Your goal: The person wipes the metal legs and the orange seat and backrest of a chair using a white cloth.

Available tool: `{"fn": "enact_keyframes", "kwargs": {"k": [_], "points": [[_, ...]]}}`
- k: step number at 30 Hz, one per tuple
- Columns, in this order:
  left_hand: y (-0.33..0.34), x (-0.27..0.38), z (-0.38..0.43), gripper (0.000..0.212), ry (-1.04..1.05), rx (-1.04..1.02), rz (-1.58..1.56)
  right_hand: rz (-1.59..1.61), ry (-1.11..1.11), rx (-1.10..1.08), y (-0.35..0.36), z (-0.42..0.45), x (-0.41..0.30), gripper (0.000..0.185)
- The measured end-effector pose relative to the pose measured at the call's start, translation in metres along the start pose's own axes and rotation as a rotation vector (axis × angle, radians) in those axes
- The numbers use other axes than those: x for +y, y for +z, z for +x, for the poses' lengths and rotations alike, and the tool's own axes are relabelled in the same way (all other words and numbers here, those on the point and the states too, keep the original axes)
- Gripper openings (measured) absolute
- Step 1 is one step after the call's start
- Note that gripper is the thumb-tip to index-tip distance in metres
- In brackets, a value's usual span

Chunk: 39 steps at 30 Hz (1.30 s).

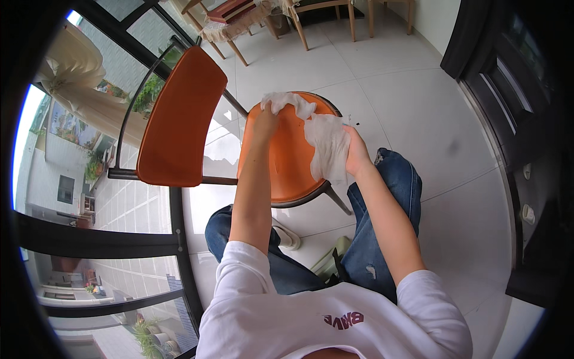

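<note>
A chair with an orange seat (289, 157) and an orange backrest (181, 119) stands in front of my knees, its back towards the left. At the seat's far left part, my left hand (267, 121) grips a crumpled white wipe (291, 102) that lies across the far edge. My right hand (357, 151) holds a spread white wipe (329, 146) by its right side, over the right part of the seat. The two white pieces meet near the seat's far right; whether they are joined cannot be told. My left fingertips are partly hidden by the cloth.
Glass panes in a dark frame (179, 224) run along the left, beside a tied curtain (74, 67). Wooden chairs stand at the back, one with a red box (229, 11) on it. A dark door (506, 98) is at right. Between my legs lies a green object (329, 260).
</note>
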<state>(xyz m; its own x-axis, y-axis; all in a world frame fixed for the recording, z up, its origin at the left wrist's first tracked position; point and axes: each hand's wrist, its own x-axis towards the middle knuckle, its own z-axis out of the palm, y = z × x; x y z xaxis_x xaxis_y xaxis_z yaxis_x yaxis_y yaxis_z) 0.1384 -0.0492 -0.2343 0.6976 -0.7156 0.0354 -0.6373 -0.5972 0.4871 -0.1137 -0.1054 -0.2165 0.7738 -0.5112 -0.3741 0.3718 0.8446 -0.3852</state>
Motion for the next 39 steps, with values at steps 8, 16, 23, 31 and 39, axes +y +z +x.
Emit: {"fn": "enact_keyframes", "kwargs": {"k": [8,16,23,31,39], "points": [[-0.036,-0.003,-0.017,0.008,0.341,0.287,0.381,-0.018,0.007,0.021,0.003,0.001,0.004,0.042],[-0.296,0.037,-0.085,0.004,0.525,0.559,0.558,0.009,0.006,0.013,0.000,0.002,0.010,0.044],[-0.409,-0.042,-0.112,0.010,0.363,0.511,0.522,0.091,0.018,-0.160,0.002,-0.007,0.029,0.048],[-0.417,-0.084,-0.123,0.016,0.017,0.320,0.315,0.068,-0.075,-0.202,-0.005,-0.009,0.016,0.049],[-0.287,-0.046,-0.181,0.010,0.332,1.459,-0.296,-1.681,-1.319,-0.279,0.014,-0.015,0.037,0.054]]}}
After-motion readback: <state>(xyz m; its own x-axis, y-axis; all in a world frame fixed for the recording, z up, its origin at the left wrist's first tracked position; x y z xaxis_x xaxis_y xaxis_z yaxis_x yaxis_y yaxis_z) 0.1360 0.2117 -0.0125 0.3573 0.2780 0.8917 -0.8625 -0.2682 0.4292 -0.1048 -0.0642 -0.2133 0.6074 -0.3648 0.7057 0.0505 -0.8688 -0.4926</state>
